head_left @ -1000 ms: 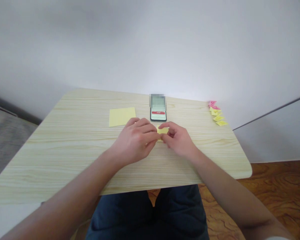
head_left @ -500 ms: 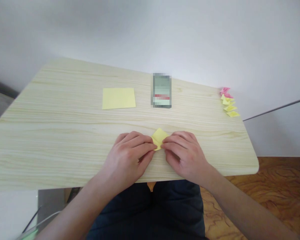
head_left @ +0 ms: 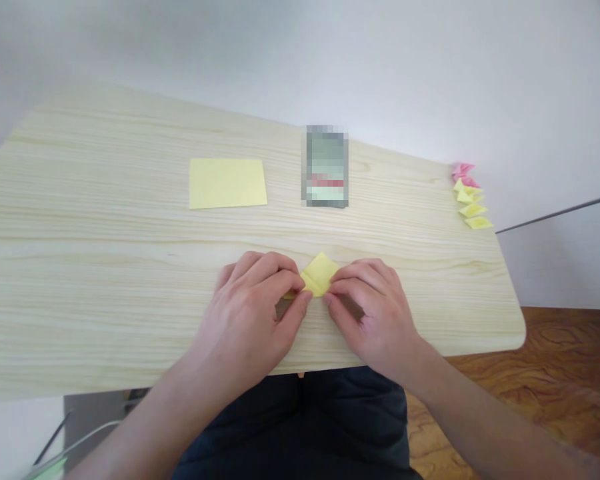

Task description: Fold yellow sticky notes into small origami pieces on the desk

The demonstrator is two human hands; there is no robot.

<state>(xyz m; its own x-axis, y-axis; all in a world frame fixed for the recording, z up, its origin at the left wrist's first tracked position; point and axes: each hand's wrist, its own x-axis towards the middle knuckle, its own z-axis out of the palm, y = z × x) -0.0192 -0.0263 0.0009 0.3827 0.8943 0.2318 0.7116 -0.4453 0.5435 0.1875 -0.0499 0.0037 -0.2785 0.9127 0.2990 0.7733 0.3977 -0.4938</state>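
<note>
Folded yellow paper [head_left: 322, 271] is positioned near the front edge of the counter [head_left: 105, 280], centred before the person, one corner pointing away and a crease visible toward its lower left. Whether it lies flat or is slightly raised cannot be determined. The left hand [head_left: 253, 310] has its thumb and fingertips nearly closed, pinching the paper's left side; a further strip of yellow shows beneath those fingers. The right hand [head_left: 375, 303] pinches the opposite side in like fashion, its remaining fingers loosely curled. The two-sided grip presumably keeps so small a piece from turning or slipping, and leaves its upper face exposed to view. Beyond, left of centre, a flat yellow sheet [head_left: 227, 183] lies untouched, within apparent reach yet away from both forearms. To its right, a phone-like device [head_left: 327, 167], blurred in detail, lies past the paper, probably so placed to be seen over the hands. At the far right edge, pink folded pieces [head_left: 464, 173] and yellow folded pieces [head_left: 475, 210] form a close row, seemingly set there to avoid disturbance. A pale wall [head_left: 280, 60] stands behind.
</note>
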